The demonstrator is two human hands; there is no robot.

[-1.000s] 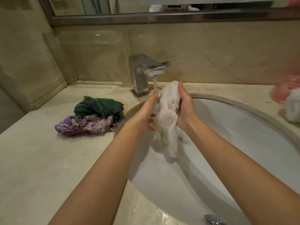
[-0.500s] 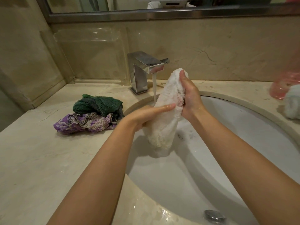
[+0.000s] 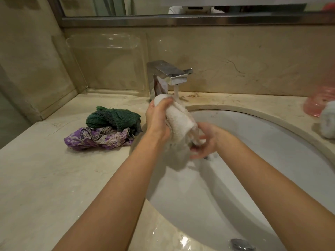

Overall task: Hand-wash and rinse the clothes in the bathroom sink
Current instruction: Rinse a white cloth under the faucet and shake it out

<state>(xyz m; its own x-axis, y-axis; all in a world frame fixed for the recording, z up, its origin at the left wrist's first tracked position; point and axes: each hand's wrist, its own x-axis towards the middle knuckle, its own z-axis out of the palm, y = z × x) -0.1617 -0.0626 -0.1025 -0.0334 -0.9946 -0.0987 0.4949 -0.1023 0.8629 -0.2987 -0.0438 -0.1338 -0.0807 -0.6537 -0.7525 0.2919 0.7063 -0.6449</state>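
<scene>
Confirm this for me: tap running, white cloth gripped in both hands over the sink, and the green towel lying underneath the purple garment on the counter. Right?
One thing is off. In the head view the green towel lies on top of the purple garment, not underneath. The rest holds: the tap runs, and the left hand and right hand grip the white cloth over the sink.

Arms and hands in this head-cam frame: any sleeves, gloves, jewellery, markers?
None visible. Both forearms are bare from the frame's bottom edge to the wrists, with no sleeves showing. The left hand and right hand are bare: no gloves, watch, bracelets or rings to be seen. The skin looks wet, and the right hand's fingers are motion-blurred.
</scene>
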